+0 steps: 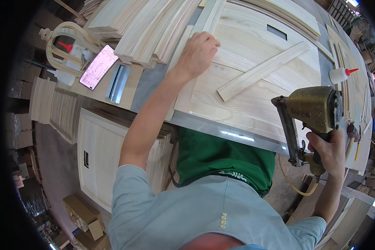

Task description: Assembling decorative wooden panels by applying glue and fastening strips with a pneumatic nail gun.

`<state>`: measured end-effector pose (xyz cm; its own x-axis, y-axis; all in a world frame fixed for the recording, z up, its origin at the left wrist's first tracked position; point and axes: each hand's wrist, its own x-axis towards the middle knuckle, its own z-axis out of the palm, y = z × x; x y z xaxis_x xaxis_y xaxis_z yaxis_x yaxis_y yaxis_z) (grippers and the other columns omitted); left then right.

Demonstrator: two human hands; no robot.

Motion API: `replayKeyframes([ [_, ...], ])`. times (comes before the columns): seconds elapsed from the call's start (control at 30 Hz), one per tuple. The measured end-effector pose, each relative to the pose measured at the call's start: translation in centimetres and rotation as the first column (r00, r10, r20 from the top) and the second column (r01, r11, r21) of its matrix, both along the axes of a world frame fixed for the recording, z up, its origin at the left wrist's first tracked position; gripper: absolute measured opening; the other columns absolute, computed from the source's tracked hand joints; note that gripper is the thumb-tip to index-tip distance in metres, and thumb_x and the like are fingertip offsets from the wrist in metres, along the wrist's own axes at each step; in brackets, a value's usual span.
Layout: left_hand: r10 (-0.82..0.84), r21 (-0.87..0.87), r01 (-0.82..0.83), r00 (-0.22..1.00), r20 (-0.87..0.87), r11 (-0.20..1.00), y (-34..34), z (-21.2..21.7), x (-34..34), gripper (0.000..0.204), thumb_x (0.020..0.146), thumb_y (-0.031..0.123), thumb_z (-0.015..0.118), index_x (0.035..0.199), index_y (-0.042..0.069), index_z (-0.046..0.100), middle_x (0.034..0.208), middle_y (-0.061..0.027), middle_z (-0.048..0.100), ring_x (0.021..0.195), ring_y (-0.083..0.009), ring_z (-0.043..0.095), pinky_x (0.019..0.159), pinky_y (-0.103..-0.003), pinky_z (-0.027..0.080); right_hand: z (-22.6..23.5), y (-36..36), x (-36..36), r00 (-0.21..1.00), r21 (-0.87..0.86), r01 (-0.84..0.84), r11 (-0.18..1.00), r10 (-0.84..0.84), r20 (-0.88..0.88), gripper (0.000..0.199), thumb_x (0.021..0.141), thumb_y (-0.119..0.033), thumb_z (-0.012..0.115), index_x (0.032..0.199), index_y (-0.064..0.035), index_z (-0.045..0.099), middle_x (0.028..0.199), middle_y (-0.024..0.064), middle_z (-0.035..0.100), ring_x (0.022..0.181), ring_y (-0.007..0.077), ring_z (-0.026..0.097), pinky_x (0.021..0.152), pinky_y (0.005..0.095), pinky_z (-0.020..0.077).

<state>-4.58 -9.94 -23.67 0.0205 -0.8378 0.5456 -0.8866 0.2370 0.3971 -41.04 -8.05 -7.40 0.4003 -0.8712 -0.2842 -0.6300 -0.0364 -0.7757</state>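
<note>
At right, fingers (pixel 318 143) grip one nail gun (pixel 312 107).

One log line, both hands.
left hand: curled over left side of wooden panel | right hand: gripping nail gun | slat: diagonal on panel

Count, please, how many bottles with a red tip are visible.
2: the right bottle, just beyond the nail gun; the left bottle, near the phone. More may be hidden behind the stacked boards.
</note>
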Motion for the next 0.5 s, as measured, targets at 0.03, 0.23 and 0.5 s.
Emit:
replayKeyframes([
  [0.03, 0.008, -0.009, -0.007, 1.000, 0.011, 1.000, -1.9, 0.1, 0.5, 0.011, 0.082, 0.007, 0.058, 0.090, 0.003, 0.063, 0.098, -0.0084, 0.058, 0.100, -0.0296, 0.052, 0.086, -0.038, 0.042, 0.1, -0.1, -0.1, 1.000, 0.003, 0.017, 1.000, -0.017, 0.004, 0.013, 0.077, -0.005, 0.065, 0.086, 0.0025, 0.059, 0.064, 0.0017, 0.058, 0.055, 0.0066, 0.052, 0.051, 0.0236, 0.0411],
  [0.23, 0.102, 0.007, -0.104, 0.983, 0.153, 0.995, -8.9, -0.8, 2.1, 0.014, 0.083, 0.010, 0.056, 0.094, 0.007, 0.065, 0.101, -0.0063, 0.059, 0.102, -0.0298, 0.052, 0.089, -0.039, 0.042, 0.3, -0.4, -0.8, 0.999, -0.027, 0.035, 0.999, -0.036, -0.010, 0.012, 0.077, -0.004, 0.065, 0.085, 0.0024, 0.059, 0.065, 0.0017, 0.058, 0.055, 0.0066, 0.052, 0.050, 0.0234, 0.0409],
  [0.5, 0.146, 0.040, -0.155, 0.973, 0.177, 0.987, -9.9, -1.9, 2.5, 0.018, 0.088, 0.019, 0.051, 0.095, 0.012, 0.066, 0.102, -0.0028, 0.060, 0.104, -0.0285, 0.051, 0.091, -0.045, 0.040, -0.1, -0.8, -1.5, 0.996, 0.005, 0.093, 0.996, -0.093, -0.007, 0.011, 0.077, -0.004, 0.065, 0.084, 0.0021, 0.060, 0.065, 0.0015, 0.058, 0.056, 0.0067, 0.052, 0.050, 0.0227, 0.0406],
])
